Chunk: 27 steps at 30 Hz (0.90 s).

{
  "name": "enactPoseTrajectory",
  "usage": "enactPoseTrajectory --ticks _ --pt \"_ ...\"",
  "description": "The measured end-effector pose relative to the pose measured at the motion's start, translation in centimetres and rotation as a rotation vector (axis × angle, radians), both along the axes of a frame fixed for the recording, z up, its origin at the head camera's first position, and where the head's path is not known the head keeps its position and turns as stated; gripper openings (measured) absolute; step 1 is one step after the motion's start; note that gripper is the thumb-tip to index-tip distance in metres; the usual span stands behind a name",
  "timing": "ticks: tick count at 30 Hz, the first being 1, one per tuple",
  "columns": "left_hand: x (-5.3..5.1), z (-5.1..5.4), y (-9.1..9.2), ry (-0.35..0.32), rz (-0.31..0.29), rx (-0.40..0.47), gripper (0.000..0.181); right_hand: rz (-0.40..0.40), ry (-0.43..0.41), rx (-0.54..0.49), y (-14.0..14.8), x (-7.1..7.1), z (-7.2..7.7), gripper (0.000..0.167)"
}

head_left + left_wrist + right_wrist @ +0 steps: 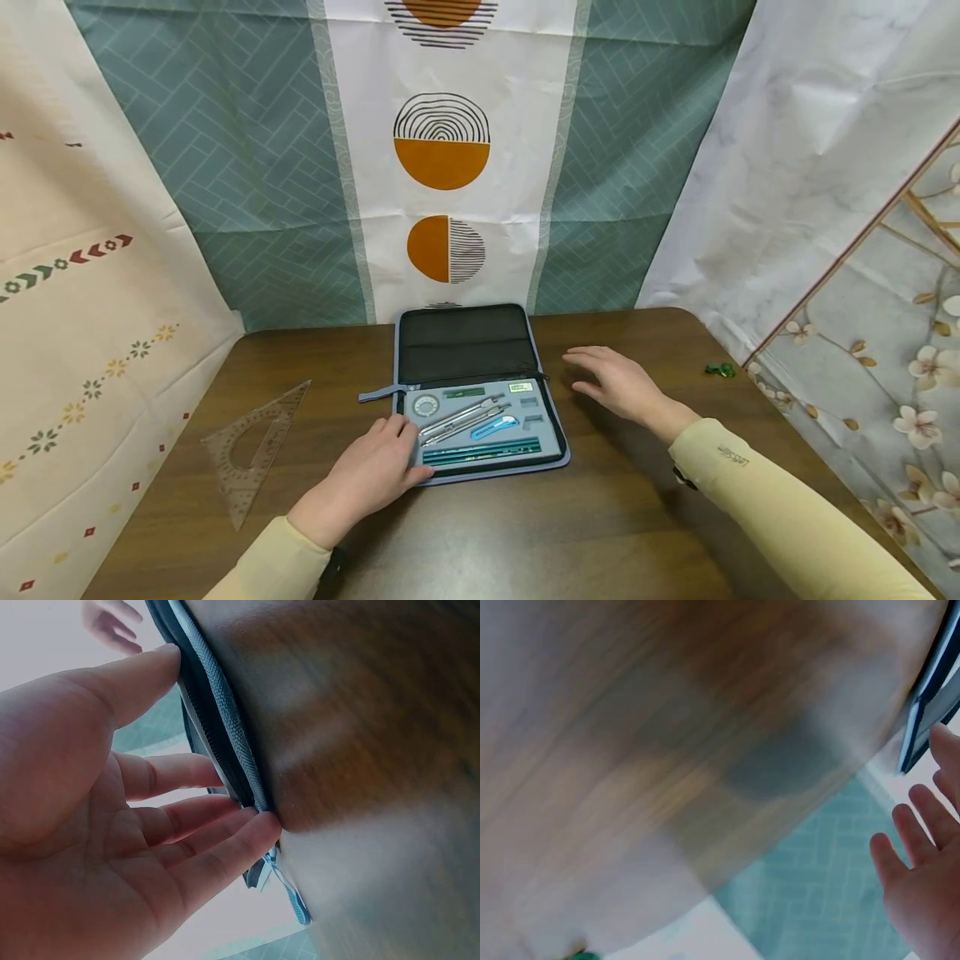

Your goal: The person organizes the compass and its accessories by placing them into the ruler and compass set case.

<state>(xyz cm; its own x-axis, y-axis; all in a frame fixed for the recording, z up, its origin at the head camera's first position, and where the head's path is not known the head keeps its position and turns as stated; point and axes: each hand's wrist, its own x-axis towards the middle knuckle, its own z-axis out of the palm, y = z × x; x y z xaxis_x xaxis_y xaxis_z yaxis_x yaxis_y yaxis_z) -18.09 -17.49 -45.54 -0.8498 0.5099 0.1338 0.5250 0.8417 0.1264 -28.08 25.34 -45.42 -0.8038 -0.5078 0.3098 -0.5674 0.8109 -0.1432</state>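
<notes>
An unfolded zip case (463, 333) lies on the table, its black lid laid back. In its grey tray sit metal compasses (461, 423), a blue utility knife (495, 427), dark green pencils (482, 452), a round white disc (426, 406), a green strip (463, 392) and a small pale block (521, 387). At the case's left edge, my left hand (378, 462) touches the rim with thumb and fingertips; the left wrist view shows the fingers (217, 862) fairly straight along the zip. Right of the case, my right hand (618, 383) hovers apart from it, fingers loosely extended and holding nothing.
A transparent set square (273, 446) with a protractor cut-out lies on the left of the table (525, 542). A small green object (720, 370) sits near the right edge. Patterned cloths (262, 167) hang behind and at both sides. A blue strap (378, 392) sticks out left of the case.
</notes>
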Motion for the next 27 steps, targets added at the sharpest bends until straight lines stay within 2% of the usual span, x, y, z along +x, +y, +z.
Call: enactPoseTrajectory --ticks 8,15,27 --pt "0.0 0.0 0.0 0.015 -0.008 0.003 0.061 -0.066 0.012 0.039 3.9 0.2 0.7 0.054" --pt "0.1 0.1 0.0 0.01 -0.006 0.005 0.06 -0.118 0.064 0.078 7.0 -0.1 0.9 0.052" --pt "0.2 0.3 0.1 -0.001 0.002 0.007 0.06 -0.245 0.044 0.119 13.2 0.5 0.6 0.055"
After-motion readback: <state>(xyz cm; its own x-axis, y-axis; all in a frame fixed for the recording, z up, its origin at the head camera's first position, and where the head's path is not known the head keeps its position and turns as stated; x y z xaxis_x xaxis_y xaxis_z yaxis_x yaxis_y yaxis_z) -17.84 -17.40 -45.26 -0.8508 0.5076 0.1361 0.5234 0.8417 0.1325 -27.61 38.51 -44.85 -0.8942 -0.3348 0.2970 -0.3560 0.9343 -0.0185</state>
